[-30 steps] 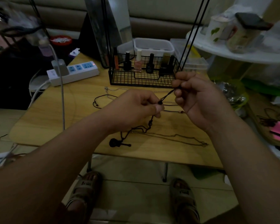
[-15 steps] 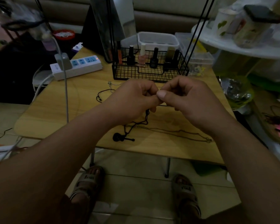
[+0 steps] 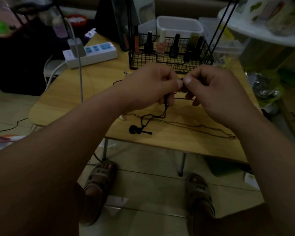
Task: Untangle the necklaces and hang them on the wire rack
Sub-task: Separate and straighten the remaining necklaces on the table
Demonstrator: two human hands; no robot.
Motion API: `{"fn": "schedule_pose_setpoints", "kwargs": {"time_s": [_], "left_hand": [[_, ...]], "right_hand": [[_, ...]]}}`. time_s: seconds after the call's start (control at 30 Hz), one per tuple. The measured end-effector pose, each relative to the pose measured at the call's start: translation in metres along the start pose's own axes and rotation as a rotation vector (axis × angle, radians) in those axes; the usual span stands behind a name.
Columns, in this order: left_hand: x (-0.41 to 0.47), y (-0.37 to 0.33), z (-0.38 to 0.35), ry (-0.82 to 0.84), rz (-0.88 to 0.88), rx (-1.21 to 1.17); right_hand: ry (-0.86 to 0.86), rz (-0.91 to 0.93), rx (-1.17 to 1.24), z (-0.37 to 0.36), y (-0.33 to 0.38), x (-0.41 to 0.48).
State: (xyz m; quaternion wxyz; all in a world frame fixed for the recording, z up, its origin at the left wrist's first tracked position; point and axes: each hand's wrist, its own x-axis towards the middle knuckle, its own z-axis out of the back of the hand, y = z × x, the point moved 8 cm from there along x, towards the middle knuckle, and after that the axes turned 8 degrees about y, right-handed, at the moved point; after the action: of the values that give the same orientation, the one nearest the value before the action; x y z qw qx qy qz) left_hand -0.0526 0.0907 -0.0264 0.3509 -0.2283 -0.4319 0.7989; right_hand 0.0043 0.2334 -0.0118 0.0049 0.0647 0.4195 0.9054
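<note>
My left hand (image 3: pixel 150 86) and my right hand (image 3: pixel 215 92) meet above the wooden table (image 3: pixel 85 92), thumbs tip to tip, both pinching a black cord necklace (image 3: pixel 156 116). The cord hangs from my left fist down to the tabletop. Its black guitar-shaped pendant (image 3: pixel 138 130) lies near the table's front edge. A thin metal chain necklace (image 3: pixel 203 128) stretches across the table to the right, below my right wrist. Behind my hands stands a black wire rack (image 3: pixel 143 62) holding nail polish bottles.
A white power strip (image 3: pixel 95 54) with a plugged-in adapter and cable lies at the back left. A white plastic tub (image 3: pixel 179 26) sits behind the rack. Two black rods (image 3: pixel 223 26) slant up at the right. My sandalled feet (image 3: pixel 99 178) stand on the tiled floor under the table.
My hands came together: a second ago they held the cord taut and apart, now the thumbs touch. The pendant has stayed on the table.
</note>
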Motion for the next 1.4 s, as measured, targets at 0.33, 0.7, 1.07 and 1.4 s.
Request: {"fn": "schedule_pose_setpoints", "kwargs": {"time_s": [0.33,0.7,1.07,1.4], "left_hand": [[-0.002,-0.001,0.005,-0.017,0.019,0.0],[-0.002,-0.005,0.006,0.019,-0.048,-0.104],[-0.002,-0.003,0.004,0.028,-0.037,-0.128],[-0.002,-0.005,0.006,0.036,-0.069,-0.225]], "right_hand": [[-0.046,0.046,-0.118,-0.003,0.008,-0.003],[0.034,-0.084,0.211,-0.006,0.001,0.001],[0.032,-0.021,-0.002,-0.012,0.0,0.001],[0.043,0.016,0.016,-0.013,0.007,-0.002]]}}
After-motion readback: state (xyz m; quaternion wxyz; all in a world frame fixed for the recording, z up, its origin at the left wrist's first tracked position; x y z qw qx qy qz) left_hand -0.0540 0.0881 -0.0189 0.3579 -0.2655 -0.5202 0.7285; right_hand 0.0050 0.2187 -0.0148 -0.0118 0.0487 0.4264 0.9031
